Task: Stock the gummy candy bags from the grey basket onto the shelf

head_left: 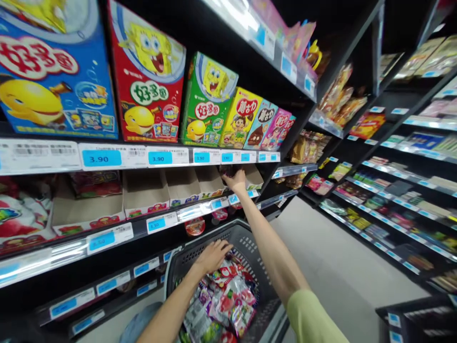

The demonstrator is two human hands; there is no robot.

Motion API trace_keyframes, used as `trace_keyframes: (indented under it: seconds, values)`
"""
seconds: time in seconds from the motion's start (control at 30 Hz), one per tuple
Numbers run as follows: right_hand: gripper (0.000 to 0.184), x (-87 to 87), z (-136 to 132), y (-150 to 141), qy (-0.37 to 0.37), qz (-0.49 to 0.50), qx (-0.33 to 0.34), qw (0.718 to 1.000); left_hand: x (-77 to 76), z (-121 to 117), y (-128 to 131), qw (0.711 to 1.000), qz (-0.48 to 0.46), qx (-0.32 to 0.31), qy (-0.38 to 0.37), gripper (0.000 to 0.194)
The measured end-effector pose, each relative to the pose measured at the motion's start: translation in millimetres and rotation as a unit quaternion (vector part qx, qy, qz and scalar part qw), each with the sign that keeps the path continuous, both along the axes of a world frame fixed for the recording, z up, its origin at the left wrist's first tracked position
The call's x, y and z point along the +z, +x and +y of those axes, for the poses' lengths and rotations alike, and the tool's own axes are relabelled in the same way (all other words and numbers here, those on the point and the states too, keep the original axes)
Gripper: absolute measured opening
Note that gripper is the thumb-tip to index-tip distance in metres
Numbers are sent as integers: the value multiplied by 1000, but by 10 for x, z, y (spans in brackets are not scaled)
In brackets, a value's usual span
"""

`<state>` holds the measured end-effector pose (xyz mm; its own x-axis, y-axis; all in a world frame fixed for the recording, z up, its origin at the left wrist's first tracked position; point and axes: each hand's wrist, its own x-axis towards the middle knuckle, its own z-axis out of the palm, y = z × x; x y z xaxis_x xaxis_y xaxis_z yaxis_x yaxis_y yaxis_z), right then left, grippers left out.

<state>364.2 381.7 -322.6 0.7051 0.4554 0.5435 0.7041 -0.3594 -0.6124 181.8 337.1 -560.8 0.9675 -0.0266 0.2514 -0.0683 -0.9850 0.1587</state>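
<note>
My right hand point(235, 181) reaches into a cardboard display tray on the shelf below the boxes, its fingers curled at a small dark packet point(226, 170). The packet is mostly in shadow, so its kind is unclear. Lower down, my left hand point(213, 257) hangs over the grey shopping basket point(266, 272) with fingers apart and nothing in them. Inside the basket lies a heap of shiny candy packets point(230, 297) in red, pink, purple and green. To the left of my right hand stand open display trays point(146, 188), and one farther left holds dark red packets point(95, 182).
SpongeBob snack boxes point(148, 76) line the shelf above, over a price-label strip point(167, 157). Bagged sweets point(23, 214) fill the left end of the tray shelf. Grey floor point(332, 267) runs between this shelf and more stocked shelves point(400, 190) on the right.
</note>
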Motion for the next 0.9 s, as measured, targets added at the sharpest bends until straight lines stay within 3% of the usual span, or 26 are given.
trace_keyframes:
  seconds: [0.1, 0.23, 0.3, 0.33, 0.4, 0.47, 0.57, 0.63, 0.73, 0.83, 0.9]
  values:
    - [56, -43, -366, -99, 26, -69, 51, 996, 57, -13, 11, 1000, 21, -9, 2, 54]
    - [25, -331, -1455, -470, 29, -152, 185, 971, 83, -43, 55, 998, 55, -29, -2, 47]
    - [20, -599, -2120, -651, -80, -112, 271, 953, 62, -49, 88, 997, 68, -35, -10, 39]
    - [19, -766, -2435, -711, -164, -71, 332, 926, 42, -48, 108, 996, 76, -38, -15, 35]
    - [25, -1147, -2978, -766, -343, 7, 426, 837, -13, -36, 155, 994, 96, -40, -26, 29]
    - [32, -1520, -3364, -776, -419, 40, 448, 789, -79, -22, 205, 991, 124, -43, -37, 29]
    - [32, -1812, -3667, -832, -424, 90, 421, 797, -151, -30, 250, 981, 176, -49, -62, 32]
    - [29, -1734, -3742, -910, -395, 131, 403, 815, -137, -75, 240, 971, 217, -52, -83, 33]
    - [25, -1290, -3764, -1013, -328, 211, 377, 840, 47, -219, 172, 953, 276, -54, -115, 35]
    - [20, -670, -3737, -1061, -279, 291, 338, 850, 462, -476, 59, 937, 312, -53, -145, 41]
    - [18, -217, -3702, -1078, -262, 328, 310, 853, 869, -726, -57, 930, 327, -48, -160, 45]
